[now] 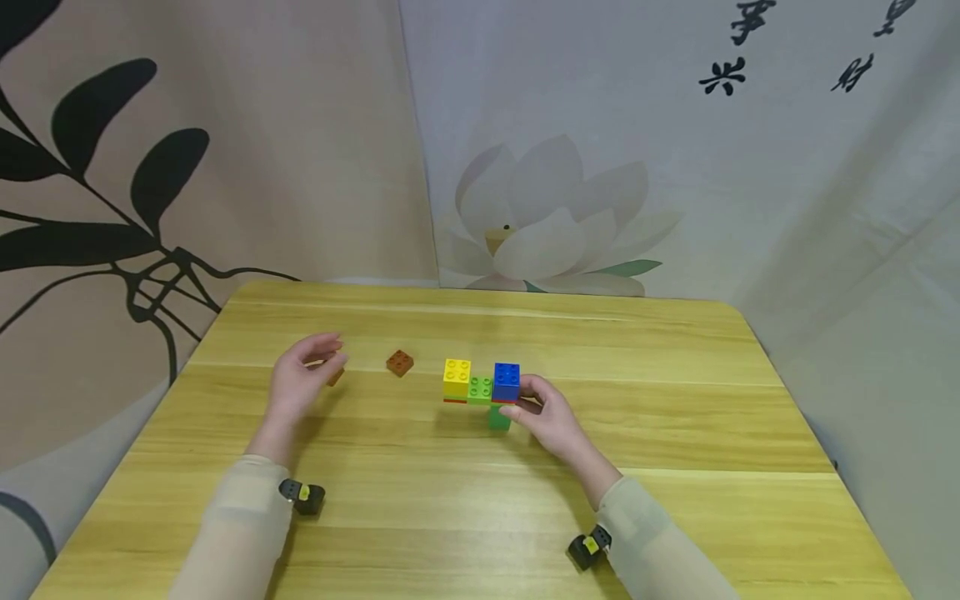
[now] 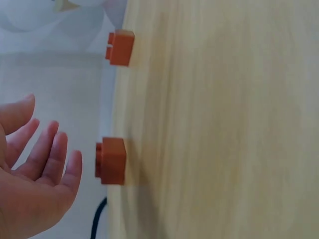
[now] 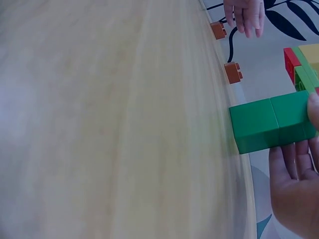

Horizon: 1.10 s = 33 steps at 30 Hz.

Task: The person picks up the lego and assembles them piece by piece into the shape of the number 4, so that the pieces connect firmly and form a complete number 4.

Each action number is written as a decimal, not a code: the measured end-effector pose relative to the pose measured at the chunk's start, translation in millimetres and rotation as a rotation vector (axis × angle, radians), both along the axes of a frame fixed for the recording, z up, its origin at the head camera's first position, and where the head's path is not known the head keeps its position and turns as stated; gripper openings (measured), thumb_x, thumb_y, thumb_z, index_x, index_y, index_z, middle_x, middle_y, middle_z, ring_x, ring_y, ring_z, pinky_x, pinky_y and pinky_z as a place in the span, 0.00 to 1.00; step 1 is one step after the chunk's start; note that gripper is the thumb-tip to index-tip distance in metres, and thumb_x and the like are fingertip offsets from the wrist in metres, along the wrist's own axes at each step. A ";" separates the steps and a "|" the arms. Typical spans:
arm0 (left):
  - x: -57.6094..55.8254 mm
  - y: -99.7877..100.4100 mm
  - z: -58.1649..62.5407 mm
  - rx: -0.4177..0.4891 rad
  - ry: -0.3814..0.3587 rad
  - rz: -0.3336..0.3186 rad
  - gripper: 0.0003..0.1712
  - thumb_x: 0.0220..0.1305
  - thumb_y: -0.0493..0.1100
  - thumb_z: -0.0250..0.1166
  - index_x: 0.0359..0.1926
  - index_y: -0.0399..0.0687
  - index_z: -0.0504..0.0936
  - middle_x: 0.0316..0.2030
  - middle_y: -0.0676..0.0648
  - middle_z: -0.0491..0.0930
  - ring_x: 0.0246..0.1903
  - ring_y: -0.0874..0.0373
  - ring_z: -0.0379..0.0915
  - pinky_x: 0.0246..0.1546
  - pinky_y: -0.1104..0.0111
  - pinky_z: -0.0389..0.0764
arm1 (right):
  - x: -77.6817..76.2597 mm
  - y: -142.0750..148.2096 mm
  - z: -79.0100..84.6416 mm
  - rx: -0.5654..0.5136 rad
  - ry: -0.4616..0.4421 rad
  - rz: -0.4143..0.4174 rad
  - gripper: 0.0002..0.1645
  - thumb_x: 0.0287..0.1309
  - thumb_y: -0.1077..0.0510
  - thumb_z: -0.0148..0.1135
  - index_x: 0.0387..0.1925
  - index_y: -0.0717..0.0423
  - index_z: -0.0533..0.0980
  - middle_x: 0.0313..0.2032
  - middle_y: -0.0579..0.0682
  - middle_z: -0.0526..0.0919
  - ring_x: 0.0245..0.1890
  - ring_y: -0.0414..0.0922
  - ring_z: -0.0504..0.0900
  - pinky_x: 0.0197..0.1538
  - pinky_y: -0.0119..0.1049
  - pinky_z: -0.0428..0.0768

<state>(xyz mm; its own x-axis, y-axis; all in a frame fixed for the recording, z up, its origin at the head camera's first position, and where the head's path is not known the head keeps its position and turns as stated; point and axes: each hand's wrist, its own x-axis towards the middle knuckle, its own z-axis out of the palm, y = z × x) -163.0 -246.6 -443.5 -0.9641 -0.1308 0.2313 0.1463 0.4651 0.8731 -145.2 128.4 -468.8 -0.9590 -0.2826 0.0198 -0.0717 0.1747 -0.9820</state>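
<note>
My left hand [image 1: 302, 379] is held over a brown brick [image 1: 335, 377] on the left part of the table. In the left wrist view its fingers are spread and loosely bent, apart from that brick [image 2: 112, 161]. With thumb and fingers my right hand [image 1: 551, 419] grips a built piece of toy bricks. This piece has a green column [image 3: 271, 122] below, with a light green brick [image 1: 480, 389], a yellow brick [image 1: 457, 377], a blue brick [image 1: 506, 381] and thin red parts above. Whether the column touches the table cannot be told.
A second brown brick [image 1: 400, 362] lies between the left hand and the built piece. The wooden table [image 1: 450, 517] has its far edge close to a printed curtain [image 1: 337, 167]. Black wrist cameras [image 1: 307, 498] sit on both sleeves.
</note>
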 end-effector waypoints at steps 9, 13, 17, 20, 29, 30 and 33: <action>2.2 -16.6 -7.6 -0.027 -0.141 -0.001 0.33 0.64 0.38 0.69 0.67 0.33 0.69 0.61 0.31 0.71 0.59 0.37 0.67 0.51 0.72 0.75 | 0.0 -0.8 0.1 0.003 0.000 0.005 0.22 0.61 0.64 0.67 0.55 0.64 0.74 0.51 0.57 0.78 0.55 0.53 0.77 0.62 0.45 0.74; 2.7 -20.3 -10.4 -0.047 -0.225 0.004 0.39 0.64 0.40 0.69 0.71 0.32 0.62 0.63 0.29 0.67 0.62 0.34 0.65 0.60 0.51 0.71 | -1.1 -0.7 -1.5 0.008 -0.008 0.003 0.22 0.61 0.64 0.68 0.55 0.63 0.74 0.51 0.57 0.78 0.55 0.53 0.77 0.62 0.45 0.74; 1.6 -23.3 -13.7 -0.040 -0.284 -0.005 0.42 0.64 0.39 0.69 0.73 0.32 0.58 0.64 0.27 0.65 0.64 0.34 0.62 0.64 0.47 0.66 | -1.5 -0.7 -2.5 0.013 0.001 0.007 0.21 0.61 0.64 0.67 0.55 0.63 0.74 0.51 0.57 0.78 0.55 0.53 0.76 0.62 0.45 0.74; -0.2 -26.0 -17.1 -0.032 -0.313 -0.016 0.44 0.64 0.39 0.69 0.73 0.32 0.56 0.65 0.27 0.63 0.65 0.34 0.61 0.64 0.48 0.66 | -1.3 -0.7 -2.5 0.013 0.007 0.008 0.22 0.61 0.64 0.67 0.55 0.64 0.74 0.51 0.57 0.78 0.55 0.53 0.76 0.62 0.45 0.74; -1.7 -30.3 -21.9 -0.065 -0.359 -0.079 0.41 0.62 0.35 0.68 0.71 0.28 0.58 0.66 0.26 0.61 0.64 0.32 0.59 0.64 0.45 0.64 | -0.5 -0.5 -1.4 0.022 -0.006 0.004 0.22 0.61 0.63 0.67 0.55 0.63 0.74 0.51 0.57 0.78 0.55 0.52 0.76 0.62 0.45 0.74; -1.9 -30.8 -22.2 -0.068 -0.361 -0.088 0.41 0.62 0.35 0.67 0.71 0.27 0.58 0.66 0.26 0.62 0.64 0.32 0.59 0.64 0.45 0.64 | -0.3 -0.4 -1.1 0.023 -0.009 0.004 0.22 0.61 0.63 0.68 0.55 0.63 0.74 0.51 0.57 0.79 0.55 0.52 0.77 0.62 0.44 0.74; -2.4 -32.0 -23.1 -0.076 -0.366 -0.103 0.41 0.62 0.34 0.67 0.71 0.27 0.59 0.65 0.26 0.62 0.64 0.33 0.59 0.63 0.46 0.64 | 0.4 -0.4 0.0 0.021 -0.012 0.002 0.21 0.61 0.63 0.68 0.55 0.63 0.74 0.50 0.57 0.79 0.54 0.52 0.77 0.62 0.44 0.75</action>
<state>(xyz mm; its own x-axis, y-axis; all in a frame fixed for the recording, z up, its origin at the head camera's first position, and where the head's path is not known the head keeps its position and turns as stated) -165.4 -278.6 -466.6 -0.9919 -0.0250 -0.1249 -0.1191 0.5295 0.8399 -144.8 128.0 -468.8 -0.9586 -0.2847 0.0019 -0.0599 0.1950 -0.9790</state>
